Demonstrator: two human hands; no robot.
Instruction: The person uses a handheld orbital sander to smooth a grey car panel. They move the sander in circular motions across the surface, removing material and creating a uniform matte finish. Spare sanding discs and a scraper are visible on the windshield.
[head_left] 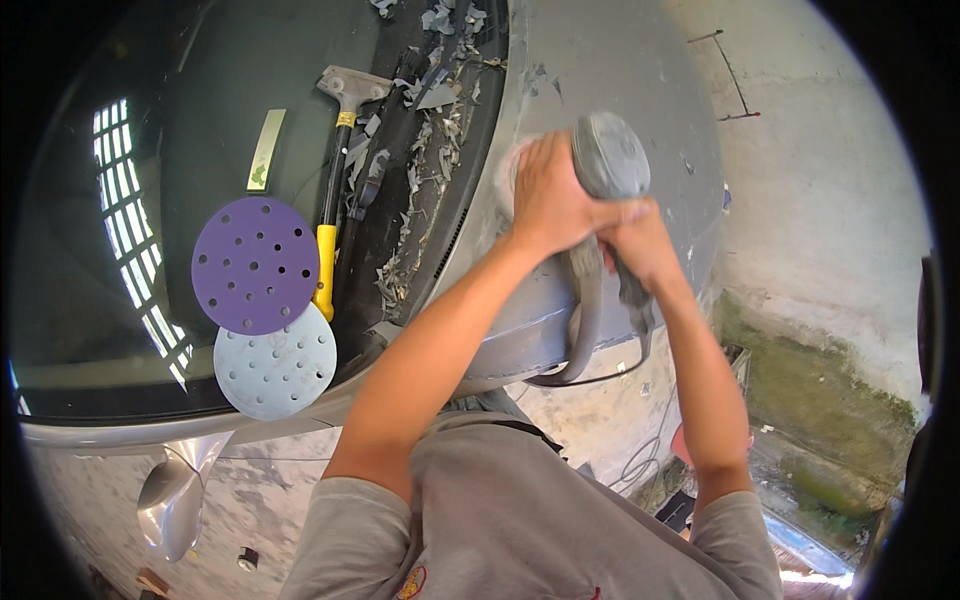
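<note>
A grey hand-held power sander rests on the matte grey hood of a car, its hose and cable trailing toward the hood's lower edge. My left hand is wrapped over the front of the sander, slightly blurred. My right hand grips the sander's rear handle, just right of and below the left. On the windshield to the left lie a purple perforated sanding disc, a pale blue one partly under it, a long-handled scraper with a yellow grip and a pale narrow strip.
Torn grey flakes litter the windshield trim. A silver side mirror juts out at lower left. Beyond the hood are a stained wall and mossy concrete. Loops of cable hang by the marbled floor at lower right.
</note>
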